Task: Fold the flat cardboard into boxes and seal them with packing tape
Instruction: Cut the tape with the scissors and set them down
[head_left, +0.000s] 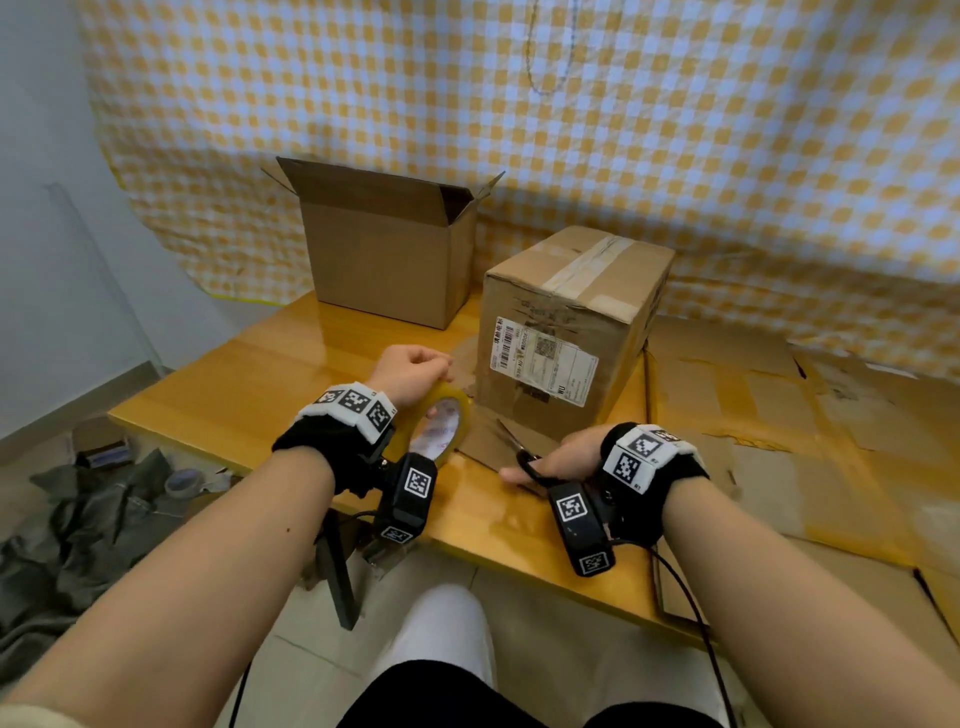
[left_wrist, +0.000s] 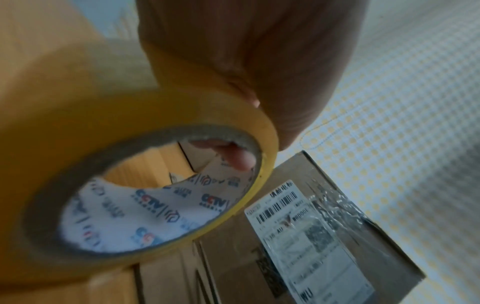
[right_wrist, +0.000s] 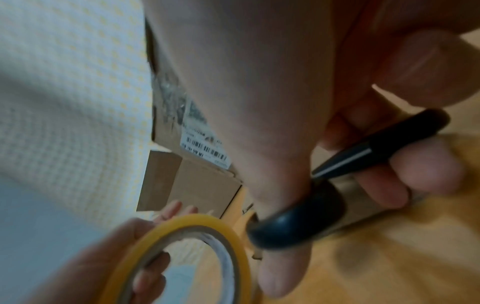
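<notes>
My left hand (head_left: 415, 370) grips a yellow roll of packing tape (head_left: 441, 423), held on edge above the wooden table; in the left wrist view the tape roll (left_wrist: 145, 115) fills the frame with a fingertip (left_wrist: 237, 159) inside its core. My right hand (head_left: 558, 460) holds black-handled scissors (head_left: 524, 457), thumb through a handle loop (right_wrist: 298, 228), blades pointing at a taped box with a shipping label (head_left: 566, 332). An open-topped cardboard box (head_left: 384, 249) stands behind, flaps up. Flat cardboard (head_left: 779, 415) lies to the right.
The wooden table (head_left: 249, 384) has its front edge near my knees. A yellow checked cloth (head_left: 623, 130) hangs behind the boxes. Dark fabric and another tape roll (head_left: 182, 480) lie on the floor at left. A cable (head_left: 691, 603) trails from my right wrist.
</notes>
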